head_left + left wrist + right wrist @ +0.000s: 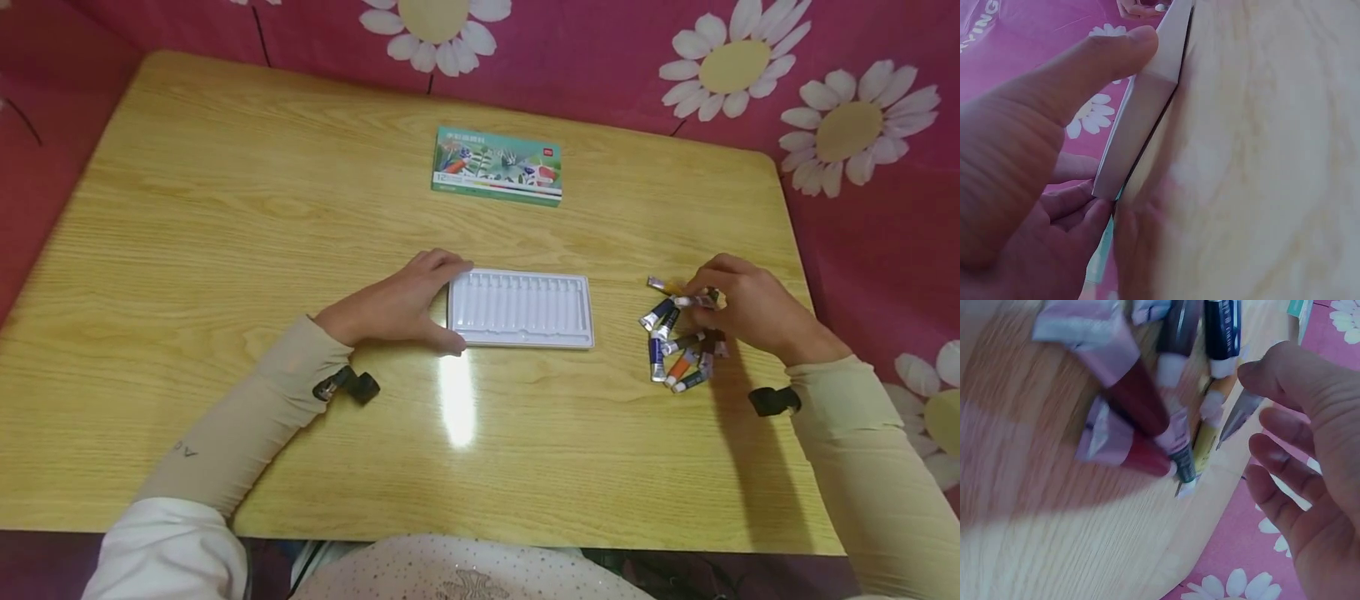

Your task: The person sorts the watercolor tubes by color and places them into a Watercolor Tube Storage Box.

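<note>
A white plastic tray (522, 310) with a row of narrow slots lies on the table, its slots bare. My left hand (401, 304) holds the tray's left end, thumb at the near corner and fingers at the far one; in the left wrist view the thumb (1110, 56) lies along the tray's side wall (1138, 119). Over a loose pile of paint tubes (681, 364) at the right is my right hand (750, 308). In the right wrist view its thumb and forefinger pinch a silvery paint tube (1240, 419). Dark red tubes (1138, 394) and a yellow one (1205, 447) lie close by.
A green printed paint box (497, 167) lies flat beyond the tray. The wooden table (225, 208) meets a pink flowered covering (585, 67) at the back and sides. Light glares on the tabletop in front of the tray.
</note>
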Demonstrator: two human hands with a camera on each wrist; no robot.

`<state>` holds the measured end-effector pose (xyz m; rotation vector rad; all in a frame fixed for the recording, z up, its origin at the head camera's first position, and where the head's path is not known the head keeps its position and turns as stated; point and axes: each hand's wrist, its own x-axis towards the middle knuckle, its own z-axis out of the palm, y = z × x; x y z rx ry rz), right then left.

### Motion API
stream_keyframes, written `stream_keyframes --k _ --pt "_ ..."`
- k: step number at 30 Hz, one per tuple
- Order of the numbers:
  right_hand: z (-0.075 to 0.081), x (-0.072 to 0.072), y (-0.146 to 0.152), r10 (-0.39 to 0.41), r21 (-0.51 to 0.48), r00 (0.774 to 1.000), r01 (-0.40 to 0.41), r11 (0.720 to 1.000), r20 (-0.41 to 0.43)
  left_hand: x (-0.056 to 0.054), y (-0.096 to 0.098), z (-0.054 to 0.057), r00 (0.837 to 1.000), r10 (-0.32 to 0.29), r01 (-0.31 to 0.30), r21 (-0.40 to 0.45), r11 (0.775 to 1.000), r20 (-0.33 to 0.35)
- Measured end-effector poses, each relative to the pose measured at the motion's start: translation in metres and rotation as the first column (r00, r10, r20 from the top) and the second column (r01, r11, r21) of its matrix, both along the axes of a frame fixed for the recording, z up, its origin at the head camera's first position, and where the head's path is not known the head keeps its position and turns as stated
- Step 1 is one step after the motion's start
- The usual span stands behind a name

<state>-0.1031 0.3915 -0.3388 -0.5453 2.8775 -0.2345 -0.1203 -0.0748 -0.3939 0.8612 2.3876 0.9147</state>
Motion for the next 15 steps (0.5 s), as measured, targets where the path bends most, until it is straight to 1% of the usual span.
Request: stream_keyframes --k 3,4,6,10,15 --pt "0.001 -0.001 -0.004 -0.021 0.003 1.0 0.021 1.0 -0.015 0.001 0.001 -0.001 1.0 0.008 -0.009 0.011 1.0 0.014" --pt "0.001 0.0 -0.006 -0.023 0.003 0.999 0.023 1.0 -0.031 0.001 0.001 -0.001 1.0 0.012 -0.012 0.014 1.0 0.018" --pt "0.0 0.0 -0.009 -0.01 -0.006 0.996 0.009 1.0 -0.087 0.002 0.002 -0.002 0.999 0.019 -0.019 0.021 1.0 0.028" --pt "-0.002 0.001 -0.02 -0.009 -0.061 0.98 -0.004 0.998 -0.2 0.003 0.002 -0.003 0.999 0.033 -0.035 0.031 0.999 0.042" --pt "-0.003 0.003 -0.041 -0.055 -0.162 0.959 0.01 0.987 -0.28 0.004 0.001 -0.004 0.998 0.044 -0.045 0.032 0.998 0.042"
